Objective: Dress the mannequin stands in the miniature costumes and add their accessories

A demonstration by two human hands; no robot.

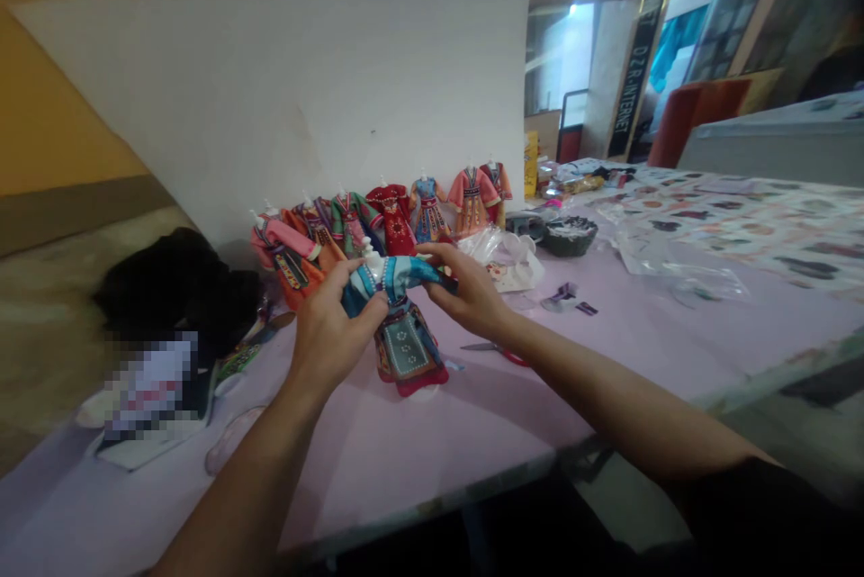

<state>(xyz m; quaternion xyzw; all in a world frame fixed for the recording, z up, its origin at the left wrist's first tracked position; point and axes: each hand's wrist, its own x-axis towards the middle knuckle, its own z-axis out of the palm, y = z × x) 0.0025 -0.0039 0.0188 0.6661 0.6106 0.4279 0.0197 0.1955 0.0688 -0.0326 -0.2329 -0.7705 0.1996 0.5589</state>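
A small doll costume on a white mannequin stand [403, 329], with a blue top and a grey and red skirt, stands upright on the pink table [607, 352]. My left hand [330, 329] grips its left sleeve and shoulder. My right hand [465, 289] pinches its right sleeve, which is stretched out sideways. Both hands are closed on the cloth. Behind them a row of several similar dressed mannequins [395, 217] in pink, orange, green, red and blue lines the foot of a white backdrop board [303, 82].
Red-handled scissors [496, 350] lie just under my right wrist. A dark basket [569, 235], clear plastic bags [506, 255] and printed sheets [742, 221] cover the right side. A black cloth bundle [179, 289] sits at the left.
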